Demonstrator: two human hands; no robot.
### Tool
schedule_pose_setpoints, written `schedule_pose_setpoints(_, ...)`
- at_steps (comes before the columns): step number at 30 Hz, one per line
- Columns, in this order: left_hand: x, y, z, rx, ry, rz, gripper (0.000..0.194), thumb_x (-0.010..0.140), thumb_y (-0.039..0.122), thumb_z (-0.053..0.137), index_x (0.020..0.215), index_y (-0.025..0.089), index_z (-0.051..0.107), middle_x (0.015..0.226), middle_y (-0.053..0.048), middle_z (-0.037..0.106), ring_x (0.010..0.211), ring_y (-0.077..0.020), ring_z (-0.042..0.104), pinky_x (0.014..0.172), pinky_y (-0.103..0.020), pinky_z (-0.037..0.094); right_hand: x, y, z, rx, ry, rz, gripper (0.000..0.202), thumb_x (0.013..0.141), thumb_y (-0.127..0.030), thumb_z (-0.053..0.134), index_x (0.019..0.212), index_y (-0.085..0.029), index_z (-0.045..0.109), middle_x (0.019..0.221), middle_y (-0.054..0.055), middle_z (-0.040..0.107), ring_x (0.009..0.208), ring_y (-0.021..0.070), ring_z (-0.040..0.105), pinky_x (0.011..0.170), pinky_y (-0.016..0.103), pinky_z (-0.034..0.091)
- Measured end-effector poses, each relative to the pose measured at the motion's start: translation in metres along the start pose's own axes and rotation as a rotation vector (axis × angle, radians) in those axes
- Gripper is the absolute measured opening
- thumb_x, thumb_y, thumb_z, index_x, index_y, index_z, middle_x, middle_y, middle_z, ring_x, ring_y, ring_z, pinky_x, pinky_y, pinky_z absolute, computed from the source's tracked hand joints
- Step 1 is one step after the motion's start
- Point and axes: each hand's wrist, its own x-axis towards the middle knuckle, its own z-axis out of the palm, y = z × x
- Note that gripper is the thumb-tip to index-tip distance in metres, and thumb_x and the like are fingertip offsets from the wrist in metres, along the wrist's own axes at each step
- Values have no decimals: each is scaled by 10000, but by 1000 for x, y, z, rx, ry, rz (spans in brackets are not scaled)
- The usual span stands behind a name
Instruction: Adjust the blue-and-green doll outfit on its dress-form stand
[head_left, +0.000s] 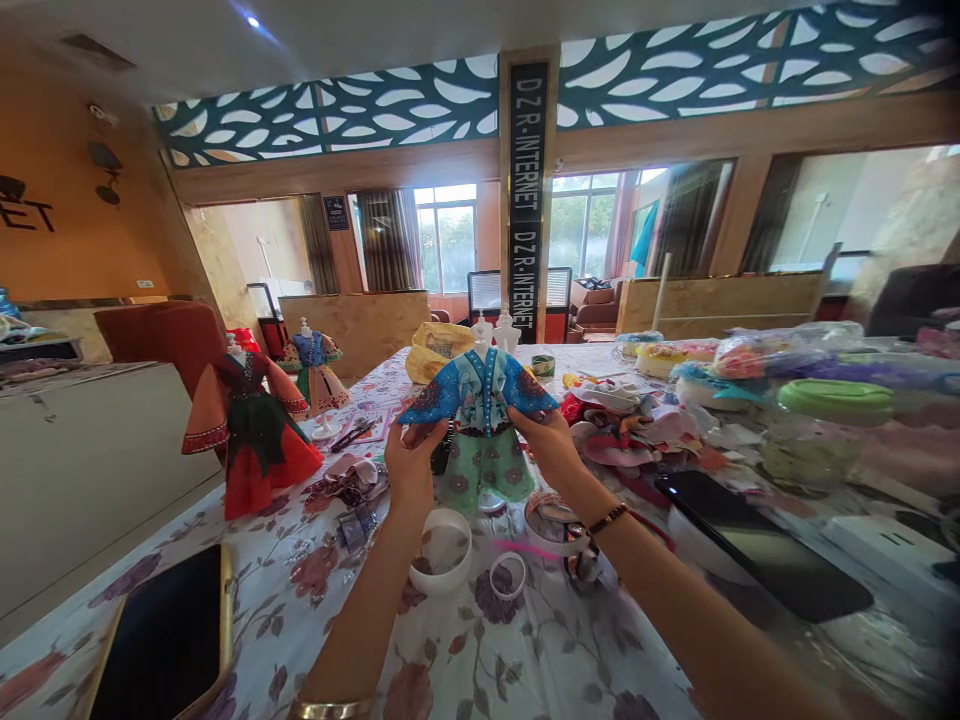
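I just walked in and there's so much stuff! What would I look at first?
Probably the little blue dress with wide sleeves, held up in the middle of the view by the left hand and the right hand. Next, the red and dark green doll dress standing at the left of the flowery tablecloth. Behind the table, a tall dark sign with white letters runs down the pillar.

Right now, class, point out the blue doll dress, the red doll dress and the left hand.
blue doll dress [480,395], head view, bodice.
red doll dress [259,450], head view, skirt.
left hand [411,462], head view, back of hand.
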Motion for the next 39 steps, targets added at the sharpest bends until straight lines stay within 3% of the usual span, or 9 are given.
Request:
schedule_pose_setpoints(9,2,-5,-3,36,14,-19,525,421,206,872,877,200,611,799,6,724,801,-158,682,868,-329,491,2,7,-3,32,9,17,409,535,-364,831,891,-246,668,820,3,759,859,208,707,832,365,549)
schedule_pose_setpoints(15,-2,-2,-9,87,12,-32,475,400,187,858,779,183,571,704,22,682,719,-135,658,781,-292,496,2,9,-10,19,-71,46,390,558,-362,824,885,-265,634,913,2,748,897,189,691,803,329,550)
schedule_pose_setpoints(20,5,3,-36,174,97,-17,430,419,129,771,795,186,573,748,14,676,625,-110,610,657,-269,492,-4,3,-16,-40,-200,66,450,525,-285,827,922,-309,618,1083,-25,708,1025,175,642,808,302,543)
schedule_pose_setpoints(25,11,20,-72,356,91,70,326,470,115,673,774,191,585,738,31,649,641,-102,577,607,-219,454,-13,2,-25,-228,-414,198,549,544,-201,840,1042,-275,621,1091,4,695,959,193,651,779,309,549)
schedule_pose_setpoints(28,6,33,-89,516,-73,101,192,525,114,637,703,184,614,685,28,647,628,-113,570,617,-229,454,-16,10,-32,-375,-553,287,542,592,-190,848,1081,-212,616,976,23,704,851,186,661,748,327,558)
schedule_pose_setpoints(30,-1,40,-95,631,-237,97,109,564,114,621,647,183,641,649,17,659,633,-136,591,642,-256,466,-16,20,-37,-476,-634,329,291,803,-264,714,1054,-150,622,960,33,679,821,170,658,727,344,559)
schedule_pose_setpoints(32,-10,44,-98,734,-409,82,76,617,138,627,640,190,678,674,-1,692,665,-163,622,691,-292,483,-15,30,-44,-571,-676,338,234,905,-319,594,1059,-146,624,1028,36,657,862,181,649,744,351,556)
schedule_pose_setpoints(36,-28,48,-96,863,-693,68,128,721,270,687,831,231,740,869,-23,739,840,-206,659,833,-344,487,-14,51,-55,-743,-700,310,264,908,-318,591,1112,-150,603,1089,59,642,907,185,644,774,379,553)
schedule_pose_setpoints(39,-39,49,-92,972,-992,103,337,678,387,774,977,240,725,1054,-46,718,1005,-238,637,933,-360,469,-12,62,-60,-868,-671,258,253,908,-336,586,1080,-155,624,1092,45,644,912,199,641,772,367,553)
